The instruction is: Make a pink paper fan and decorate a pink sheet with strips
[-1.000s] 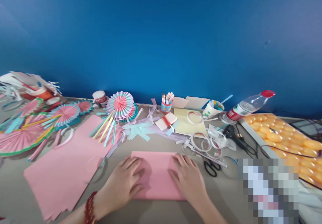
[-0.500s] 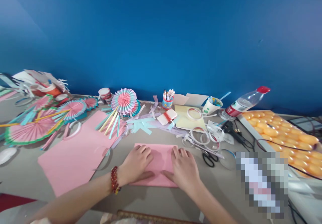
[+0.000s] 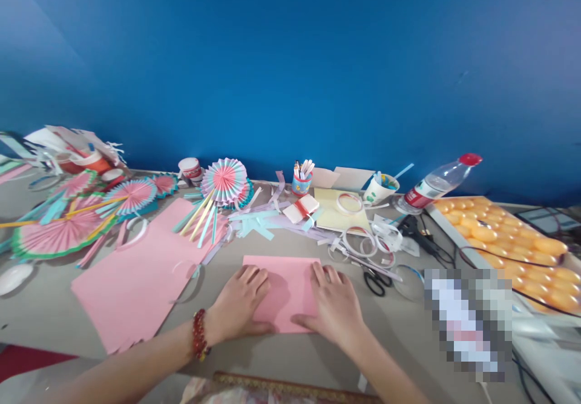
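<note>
A pink sheet of paper [image 3: 293, 292], apparently folded, lies flat in front of me. My left hand [image 3: 242, 301] rests on its left side, palm down, fingers stretched out and thumb along the near edge. On the right side my right hand [image 3: 333, 298] presses down with fingers extended and thumb pointing inward. Neither hand grips anything. Larger pink paper [image 3: 131, 283] spreads to the left of my left hand. Black-handled scissors [image 3: 376, 283] lie just right of my right hand, beside several rolls of tape [image 3: 361, 243].
Pleated paper fans [image 3: 223, 181] and paper strips [image 3: 254, 225] line the back and left. Along the blue wall stand a pencil cup [image 3: 302, 183], a paper cup [image 3: 380, 189] and a plastic bottle [image 3: 436, 185]. A glue gun [image 3: 417, 237] lies near an orange bumpy panel [image 3: 503, 237] with cables.
My left hand has slid a little to the left over the pink paper, uncovering more of its middle. My right hand stays in almost the same place.
</note>
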